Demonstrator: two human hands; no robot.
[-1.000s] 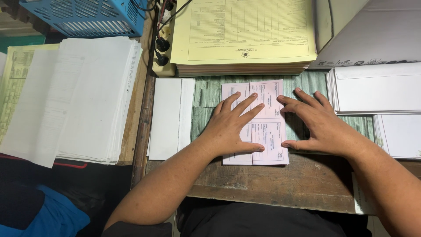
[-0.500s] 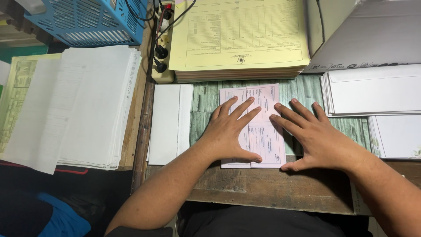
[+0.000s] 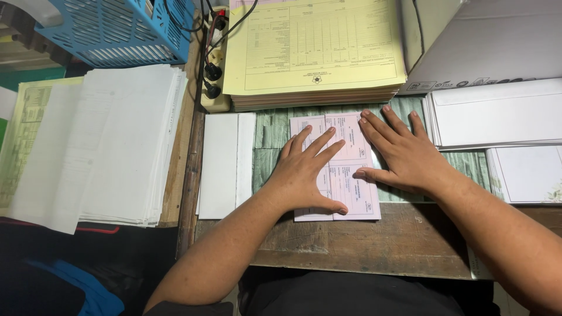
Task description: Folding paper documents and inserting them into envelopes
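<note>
Front: a bare strip of the table (image 3: 374, 246) lay open along the near edge, below the pink form (image 3: 351, 199).
Back: the stack of yellow sheets (image 3: 316, 52) stood just behind the form and closed that side.
Left: a white folded sheet (image 3: 225, 164) lay near the left hand (image 3: 304, 172), with a narrow green gap between them.
Right: piles of white envelopes (image 3: 497, 117) lay just beside the right hand (image 3: 404, 155), leaving little room.
Far left: a power strip (image 3: 213, 82) and cables lay beside the yellow stack.
</note>
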